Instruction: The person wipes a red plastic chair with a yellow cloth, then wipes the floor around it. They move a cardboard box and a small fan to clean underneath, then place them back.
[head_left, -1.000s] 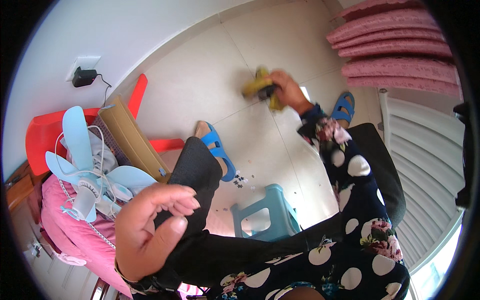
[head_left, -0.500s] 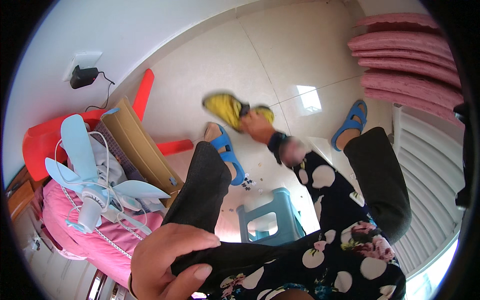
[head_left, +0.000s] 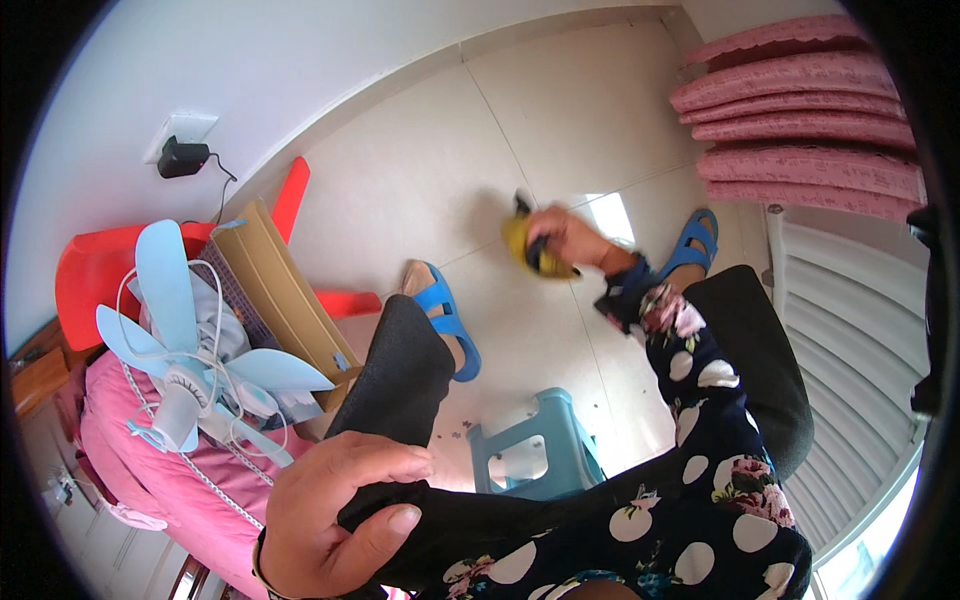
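My right hand (head_left: 572, 240) is closed around a yellow and black thing (head_left: 522, 240) above the tiled floor, out in front of my feet. Motion blurs it, and the fingers cover part of it, so its kind cannot be made out. My left hand (head_left: 345, 510) rests on the dark cloth over my left thigh, thumb and fingers apart. On the floor between my legs stands a small blue-green plastic stool (head_left: 535, 440). Blue sandals are on my feet, the left sandal (head_left: 445, 320) nearer the stool and the right sandal (head_left: 695, 245) farther off.
At left, a light-blue fan (head_left: 180, 370) and a cardboard box (head_left: 285, 290) stand by a red plastic chair (head_left: 90, 290) and pink cloth (head_left: 130, 430). A black adapter (head_left: 183, 157) hangs at the wall socket. Pink cushions (head_left: 800, 110) are stacked above a white slatted panel (head_left: 850, 340) at right.
My right hand has moved right and slightly nearer with the yellow and black thing, which has turned more upright. Small dark bits beside the left sandal no longer show there. My left hand stays put.
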